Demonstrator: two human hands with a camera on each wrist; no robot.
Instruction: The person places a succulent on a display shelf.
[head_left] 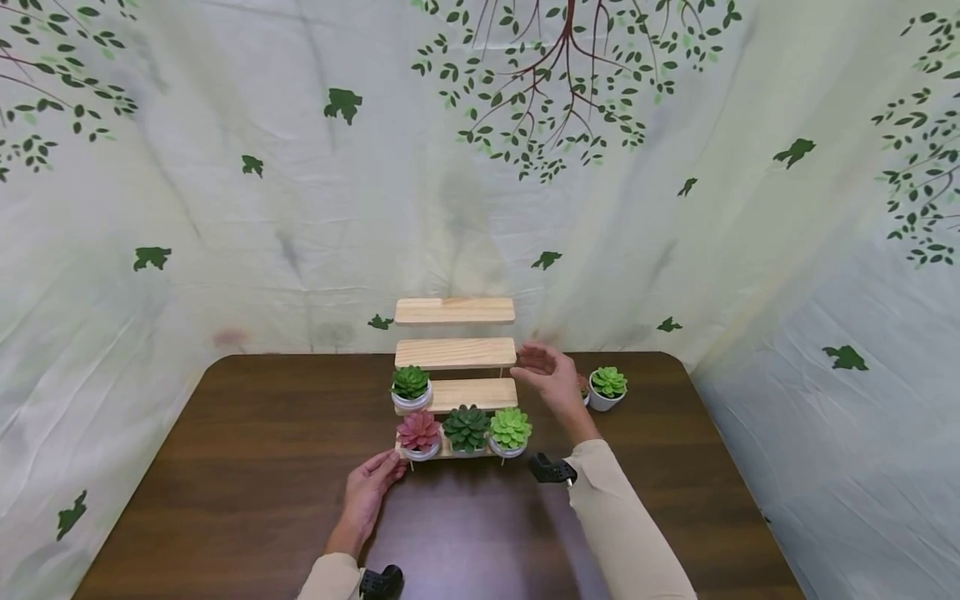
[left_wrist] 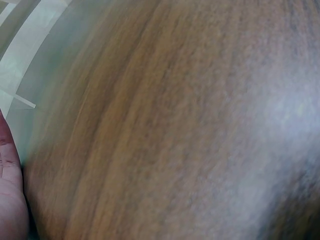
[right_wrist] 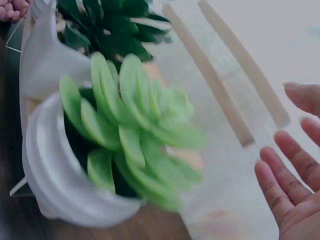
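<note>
A tiered stand with pale wooden shelves [head_left: 456, 353] stands on the brown table. Along its bottom shelf sit a pink succulent [head_left: 418, 430], a dark green succulent [head_left: 467, 428] and a light green succulent [head_left: 510, 428], each in a white pot. Another green succulent [head_left: 410, 383] occupies the left end of the shelf above. My left hand [head_left: 367, 492] holds the stand's lower left corner; its grip is partly hidden. Beside the right ends of the upper shelves, my right hand [head_left: 551, 383] has its fingers spread, holding nothing. In the right wrist view its fingers [right_wrist: 286, 180] are loosely extended.
Right of my right hand, a light green succulent [head_left: 608, 387] in a white pot stands on the table [head_left: 285, 450], with a reddish one [head_left: 582, 387] partly hidden beside it. A leaf-printed white curtain [head_left: 465, 200] hangs behind the table.
</note>
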